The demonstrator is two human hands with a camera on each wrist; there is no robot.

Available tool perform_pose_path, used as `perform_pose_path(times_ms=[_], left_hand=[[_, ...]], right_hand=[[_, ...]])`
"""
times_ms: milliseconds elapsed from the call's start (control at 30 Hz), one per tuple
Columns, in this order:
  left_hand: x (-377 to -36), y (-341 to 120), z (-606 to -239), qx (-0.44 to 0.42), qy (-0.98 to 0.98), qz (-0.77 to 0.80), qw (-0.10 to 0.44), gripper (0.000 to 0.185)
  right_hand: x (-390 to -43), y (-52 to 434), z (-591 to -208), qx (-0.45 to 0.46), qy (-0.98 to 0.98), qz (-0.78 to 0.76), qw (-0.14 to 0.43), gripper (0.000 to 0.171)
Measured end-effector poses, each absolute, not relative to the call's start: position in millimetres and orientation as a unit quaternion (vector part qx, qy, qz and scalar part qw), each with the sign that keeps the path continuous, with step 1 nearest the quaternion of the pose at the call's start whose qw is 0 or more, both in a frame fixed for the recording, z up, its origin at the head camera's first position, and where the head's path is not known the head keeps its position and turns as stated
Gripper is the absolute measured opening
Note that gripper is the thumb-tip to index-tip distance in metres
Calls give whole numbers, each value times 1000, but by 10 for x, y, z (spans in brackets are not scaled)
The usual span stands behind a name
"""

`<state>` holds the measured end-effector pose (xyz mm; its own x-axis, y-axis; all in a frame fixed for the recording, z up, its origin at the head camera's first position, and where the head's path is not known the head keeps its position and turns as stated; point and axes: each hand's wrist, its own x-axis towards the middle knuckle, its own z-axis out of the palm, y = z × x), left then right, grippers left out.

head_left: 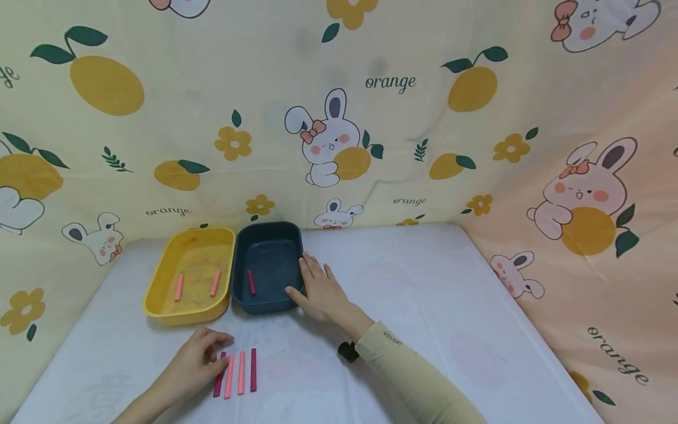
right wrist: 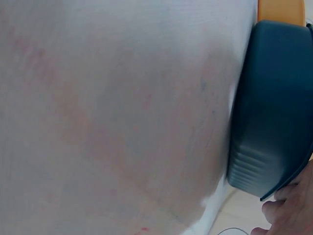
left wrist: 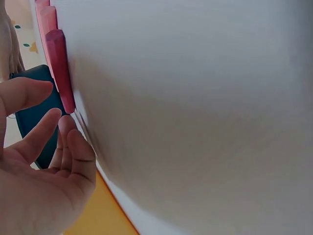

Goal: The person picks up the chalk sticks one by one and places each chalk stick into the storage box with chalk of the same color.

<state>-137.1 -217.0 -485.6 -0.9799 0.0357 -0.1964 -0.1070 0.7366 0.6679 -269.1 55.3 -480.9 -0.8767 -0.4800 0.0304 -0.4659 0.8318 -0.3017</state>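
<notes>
On the white tabletop, the left hand lies with loose, open fingers, its tips touching the dark red stick at the left end of a row of four sticks. It holds nothing. Behind it sits a yellow tray with two pink sticks inside. Right beside that is a dark blue tray with one red stick. The right hand rests on the blue tray's right rim, fingers nearly straight.
</notes>
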Motion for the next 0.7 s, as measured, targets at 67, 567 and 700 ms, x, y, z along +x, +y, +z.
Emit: perform_pose_path(times_ms=[67, 567, 700], left_hand=[[-1374, -2174, -4871, -19, 927, 360, 103, 33], [-1392, -2190, -4906, -22, 937, 330, 109, 36], [-1397, -2197, -4906, -19, 937, 330, 109, 32]], right_hand=[[-2689, 553, -4808, -246, 957, -153, 24, 86], [-2703, 549, -4828, -245, 958, -146, 21, 85], [-2711, 548, -4849, -248, 958, -144, 16, 85]])
